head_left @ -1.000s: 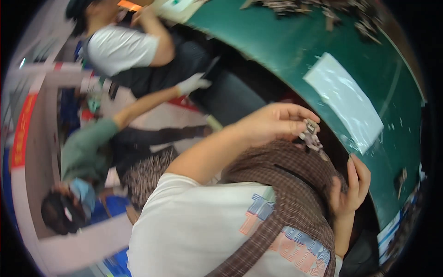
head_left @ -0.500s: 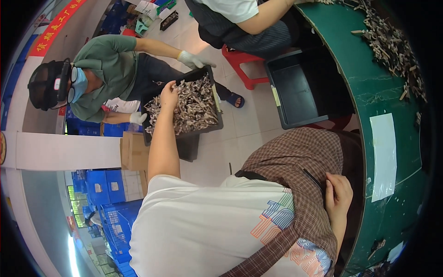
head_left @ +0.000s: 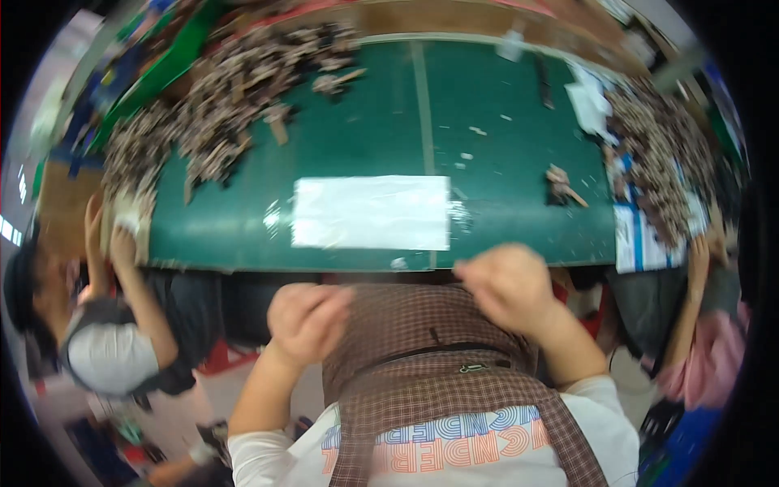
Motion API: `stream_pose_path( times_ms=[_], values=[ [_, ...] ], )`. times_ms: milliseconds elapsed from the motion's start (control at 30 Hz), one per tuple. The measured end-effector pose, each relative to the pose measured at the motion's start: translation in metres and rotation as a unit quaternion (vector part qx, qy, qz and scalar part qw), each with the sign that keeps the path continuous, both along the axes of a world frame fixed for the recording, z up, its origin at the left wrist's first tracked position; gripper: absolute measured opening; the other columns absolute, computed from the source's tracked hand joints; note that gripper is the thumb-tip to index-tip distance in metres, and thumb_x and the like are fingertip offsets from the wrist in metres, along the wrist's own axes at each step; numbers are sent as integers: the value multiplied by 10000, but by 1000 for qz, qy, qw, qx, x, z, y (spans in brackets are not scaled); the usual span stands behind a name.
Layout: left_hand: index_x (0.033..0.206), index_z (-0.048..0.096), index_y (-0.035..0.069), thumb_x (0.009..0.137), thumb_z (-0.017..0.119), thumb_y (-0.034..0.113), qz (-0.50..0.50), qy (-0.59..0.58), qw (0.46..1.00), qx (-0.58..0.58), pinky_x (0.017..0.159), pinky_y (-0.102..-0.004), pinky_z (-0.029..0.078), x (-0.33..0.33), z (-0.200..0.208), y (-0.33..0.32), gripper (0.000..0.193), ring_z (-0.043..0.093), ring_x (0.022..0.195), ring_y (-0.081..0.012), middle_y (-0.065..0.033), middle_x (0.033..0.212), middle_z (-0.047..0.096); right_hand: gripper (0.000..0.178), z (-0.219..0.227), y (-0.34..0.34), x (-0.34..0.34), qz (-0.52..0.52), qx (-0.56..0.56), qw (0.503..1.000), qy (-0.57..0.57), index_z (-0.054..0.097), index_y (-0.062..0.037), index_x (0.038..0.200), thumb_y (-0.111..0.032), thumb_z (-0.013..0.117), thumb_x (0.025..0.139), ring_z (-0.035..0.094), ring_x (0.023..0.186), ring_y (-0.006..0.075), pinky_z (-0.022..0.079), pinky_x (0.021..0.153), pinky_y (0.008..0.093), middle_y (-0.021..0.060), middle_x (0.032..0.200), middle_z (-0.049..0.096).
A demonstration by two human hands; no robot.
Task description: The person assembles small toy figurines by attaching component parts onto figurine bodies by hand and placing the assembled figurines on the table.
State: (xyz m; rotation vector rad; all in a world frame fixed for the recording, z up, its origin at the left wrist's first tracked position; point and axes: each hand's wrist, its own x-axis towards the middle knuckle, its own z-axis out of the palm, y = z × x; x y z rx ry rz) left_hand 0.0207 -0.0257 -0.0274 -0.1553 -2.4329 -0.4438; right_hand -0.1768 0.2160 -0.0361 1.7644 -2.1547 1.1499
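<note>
Both my hands are in front of my body, at the near edge of the green table [head_left: 365, 122], and are blurred by motion. My left hand [head_left: 308, 321] is closed, fingers curled inward, above the brown checked apron [head_left: 430, 325] on my lap. Closed as well, my right hand [head_left: 511, 284] is by the table edge, its fingers pointing left. Whether either hand has anything in it is hidden by the curl and blur. Nearest on the table lies a white sheet [head_left: 369, 213]. Right of it is a small brownish piece [head_left: 560, 183] with a pale stick-like end.
Heaps of small brownish pieces lie at the far left [head_left: 235, 89] and right [head_left: 657, 154]. Co-workers sit at the left [head_left: 114, 349] and right [head_left: 702, 357]. A dark, thin strip [head_left: 544, 81] lies near the back, beside several white scraps.
The view has swung from the aisle to the table. My left hand has left the black tray of pieces held by a gloved person. My right hand has come up from my lap.
</note>
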Motion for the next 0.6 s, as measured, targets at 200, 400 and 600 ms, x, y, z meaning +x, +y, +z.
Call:
stream_pose_path(
  times_ms=[200, 400, 600],
  values=[
    [1254, 522, -6, 747, 765, 173, -146, -111, 979, 84, 872, -410, 474, -188, 10, 84, 591, 543, 1050, -334, -172, 1171, 554, 146, 32, 53, -77, -389, -39, 919, -51, 686, 17, 998, -35, 594, 897, 669, 840, 242, 505, 747, 308, 133, 912, 689],
    [1021, 622, 11, 716, 758, 297, -162, -207, 964, -45, 787, -381, 468, -291, -25, 144, 440, 560, 1010, -259, -111, 1016, 579, 155, 48, 32, -127, -361, -49, 927, -90, 690, 5, 1015, -68, 614, 901, 650, 794, 180, 489, 717, 270, 103, 880, 679],
    [1093, 538, -70, 703, 667, 59, -162, -324, 930, 69, 840, -425, 523, -232, 4, 114, 430, 563, 1021, -350, -233, 1087, 505, 190, 52, -114, -207, -173, 62, 981, 61, 696, -63, 970, -210, 612, 882, 637, 863, 322, 507, 756, 400, 108, 931, 669]
  ],
)
